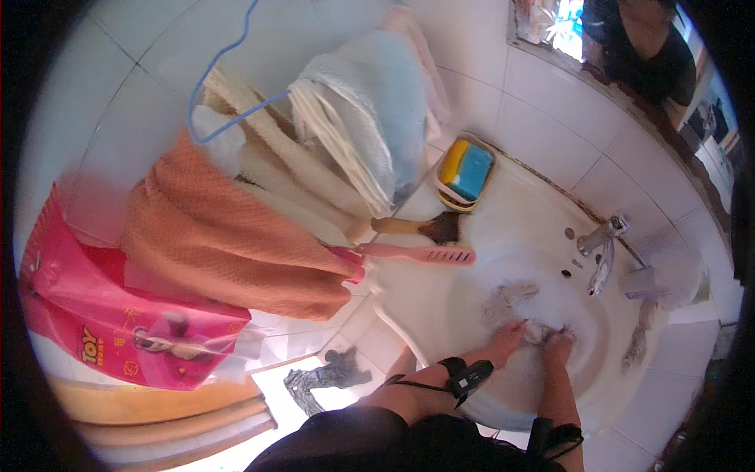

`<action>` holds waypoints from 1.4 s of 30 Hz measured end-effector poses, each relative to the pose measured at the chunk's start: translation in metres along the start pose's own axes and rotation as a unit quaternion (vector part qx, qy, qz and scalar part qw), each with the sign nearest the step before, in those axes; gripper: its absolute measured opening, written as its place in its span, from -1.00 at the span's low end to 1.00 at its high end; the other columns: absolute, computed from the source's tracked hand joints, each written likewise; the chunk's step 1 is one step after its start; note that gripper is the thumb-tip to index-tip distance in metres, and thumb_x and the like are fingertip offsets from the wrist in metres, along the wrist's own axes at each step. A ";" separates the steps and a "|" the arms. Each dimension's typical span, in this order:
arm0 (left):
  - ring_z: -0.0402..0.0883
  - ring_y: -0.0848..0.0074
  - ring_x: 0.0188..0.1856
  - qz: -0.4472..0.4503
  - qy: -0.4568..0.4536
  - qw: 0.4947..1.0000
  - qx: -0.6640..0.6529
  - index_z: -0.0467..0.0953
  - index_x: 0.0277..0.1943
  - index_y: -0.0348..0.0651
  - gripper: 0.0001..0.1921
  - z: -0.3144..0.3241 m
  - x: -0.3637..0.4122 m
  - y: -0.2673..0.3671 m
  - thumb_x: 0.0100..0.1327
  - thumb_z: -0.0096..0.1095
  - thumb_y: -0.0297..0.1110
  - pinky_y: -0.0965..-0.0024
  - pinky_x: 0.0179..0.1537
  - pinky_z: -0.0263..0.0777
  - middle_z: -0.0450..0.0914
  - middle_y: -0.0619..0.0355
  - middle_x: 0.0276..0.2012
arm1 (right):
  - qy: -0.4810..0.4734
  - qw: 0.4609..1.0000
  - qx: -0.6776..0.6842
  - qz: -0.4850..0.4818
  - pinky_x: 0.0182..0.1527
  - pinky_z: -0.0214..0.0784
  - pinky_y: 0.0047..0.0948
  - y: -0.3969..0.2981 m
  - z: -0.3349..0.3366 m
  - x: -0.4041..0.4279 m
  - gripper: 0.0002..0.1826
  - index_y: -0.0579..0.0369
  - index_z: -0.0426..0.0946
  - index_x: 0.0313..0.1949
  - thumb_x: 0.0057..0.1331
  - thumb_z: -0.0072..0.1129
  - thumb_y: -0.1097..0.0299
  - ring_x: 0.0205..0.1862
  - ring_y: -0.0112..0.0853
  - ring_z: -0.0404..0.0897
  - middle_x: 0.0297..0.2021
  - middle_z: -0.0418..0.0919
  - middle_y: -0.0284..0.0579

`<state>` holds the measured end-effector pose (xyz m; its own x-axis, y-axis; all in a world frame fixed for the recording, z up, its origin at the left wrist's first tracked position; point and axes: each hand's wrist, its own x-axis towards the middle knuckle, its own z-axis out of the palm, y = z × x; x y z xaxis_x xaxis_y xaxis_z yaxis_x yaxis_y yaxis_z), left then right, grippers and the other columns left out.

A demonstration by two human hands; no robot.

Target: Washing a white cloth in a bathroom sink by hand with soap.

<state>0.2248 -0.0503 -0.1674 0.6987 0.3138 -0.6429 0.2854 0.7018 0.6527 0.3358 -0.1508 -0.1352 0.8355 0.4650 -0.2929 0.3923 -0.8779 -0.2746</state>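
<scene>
Both my hands are low in the basin of a white ceramic sink (401,295), close together over a small whitish wet cloth (535,332). My left hand (508,344) grips the cloth's left side, and my right hand (558,347) grips its right side. Whitish, sudsy-looking water surrounds them, and a greyish bunched piece (510,301) lies just beyond my left hand. A chrome faucet (601,253) stands at the sink's far right; whether water runs from it is unclear. Black straps with small devices are on both my forearms.
A pink comb (419,253), a wooden-handled brush (413,226) and a soap dish with a yellow-and-blue sponge (468,169) rest along the sink's left side. Towels (236,236) and a pink plastic bag (147,330) hang at left. A clear container (666,280) sits right of the faucet; a mirror is above.
</scene>
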 end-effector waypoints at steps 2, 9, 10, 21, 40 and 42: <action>0.38 0.46 -0.17 0.110 -0.033 0.990 0.081 0.39 -0.04 -0.17 -0.64 -0.005 -0.001 -0.011 0.24 -0.04 -0.10 0.33 -0.15 0.27 0.47 0.16 -0.20 | -0.063 0.988 -0.073 -0.119 -0.06 0.27 -0.17 0.010 0.022 -0.010 -0.65 0.24 0.43 -0.14 0.15 -0.07 0.27 -0.20 -0.04 0.49 -0.30 0.51 0.15; 0.45 0.24 -0.09 0.237 -0.021 0.822 0.517 0.32 0.03 -0.24 -0.61 -0.032 0.057 -0.080 0.25 -0.08 -0.15 0.26 -0.07 0.30 0.48 -0.02 -0.12 | -0.004 0.995 0.084 -0.057 -0.04 0.28 -0.22 -0.016 0.040 -0.019 -0.72 0.15 0.46 -0.24 0.07 0.02 0.30 -0.21 -0.10 0.49 -0.20 0.47 0.06; 0.46 0.26 -0.09 0.257 -0.087 0.782 0.561 0.33 0.01 -0.26 -0.62 -0.022 0.039 -0.057 0.24 -0.06 -0.17 0.26 -0.09 0.31 0.48 -0.03 -0.13 | -0.033 0.959 0.270 -0.083 -0.07 0.29 -0.22 0.017 0.085 -0.016 -0.74 0.15 0.46 -0.26 0.08 0.01 0.29 -0.23 -0.09 0.49 -0.21 0.47 0.07; 0.45 0.46 -0.22 -0.049 -0.095 0.983 -0.150 0.37 -0.09 -0.23 -0.71 -0.011 -0.011 0.017 0.18 0.03 -0.27 0.33 -0.22 0.39 0.47 0.12 -0.26 | 0.065 0.991 0.084 -0.080 -0.16 0.37 -0.20 -0.097 -0.027 -0.057 -0.71 0.03 0.45 -0.18 0.11 0.07 0.23 -0.27 -0.13 0.52 -0.19 0.49 0.02; 0.47 0.40 -0.11 -0.073 -0.141 0.981 0.109 0.39 0.02 -0.08 -0.60 -0.057 0.026 0.002 0.26 -0.09 -0.02 0.31 -0.16 0.37 0.51 0.18 -0.18 | 0.059 0.994 0.072 -0.066 -0.27 0.35 -0.14 -0.134 -0.009 -0.091 -0.72 0.11 0.35 -0.20 0.20 -0.11 0.20 -0.29 -0.05 0.50 -0.18 0.41 0.08; 0.48 0.40 -0.13 -0.152 -0.123 0.980 -0.026 0.39 0.00 -0.10 -0.60 -0.016 -0.001 0.025 0.26 -0.07 -0.02 0.30 -0.18 0.38 0.51 0.19 -0.18 | 0.108 0.987 0.062 -0.104 -0.28 0.35 -0.14 -0.114 -0.007 -0.094 -0.71 0.13 0.35 -0.21 0.20 -0.12 0.19 -0.29 -0.05 0.50 -0.17 0.40 0.09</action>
<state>0.2208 -0.0224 -0.1572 0.7258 -0.0739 -0.6839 0.4758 0.7720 0.4216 0.2157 -0.0952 -0.0698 0.8091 0.5873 -0.0197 0.5259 -0.7387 -0.4215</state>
